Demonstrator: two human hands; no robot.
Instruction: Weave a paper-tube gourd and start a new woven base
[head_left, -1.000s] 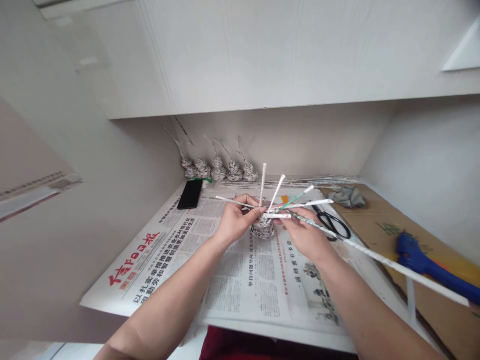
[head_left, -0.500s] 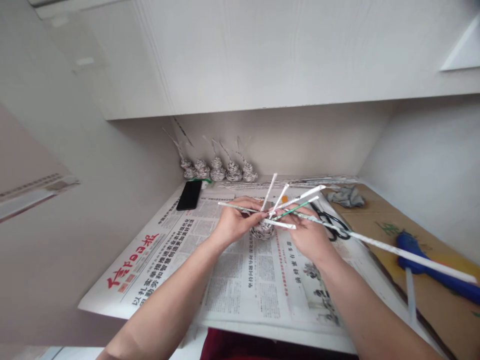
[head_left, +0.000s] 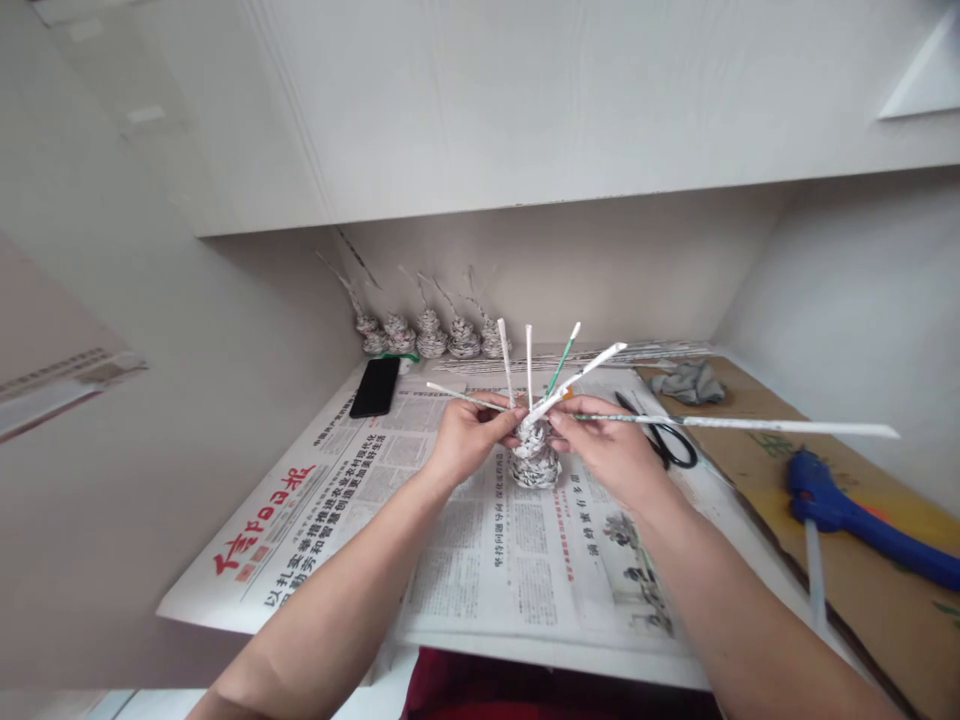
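Between my hands stands a small woven paper gourd (head_left: 535,465) made of rolled newspaper, on the newspaper sheet. Several rolled paper strips fan out from its top. My left hand (head_left: 474,432) pinches the gourd's upper rim from the left, beside a strip that points left. On the other side, my right hand (head_left: 600,435) is closed with thumb and fingers on a long rolled paper strip (head_left: 757,425) that stretches far to the right. Its fingertips are close against the gourd's top.
Finished-looking paper gourds (head_left: 431,335) line the back wall at left, near a black phone (head_left: 375,388). Scissors (head_left: 675,445) lie right of my right hand. A blue glue gun (head_left: 832,500) and grey cloth (head_left: 686,383) rest on cardboard (head_left: 757,480). Paper rolls (head_left: 600,357) lie along the back.
The gourd has come more upright and more into sight. Its strips now stand spread out, the green one more upright. The long strip has swung up to nearly level.
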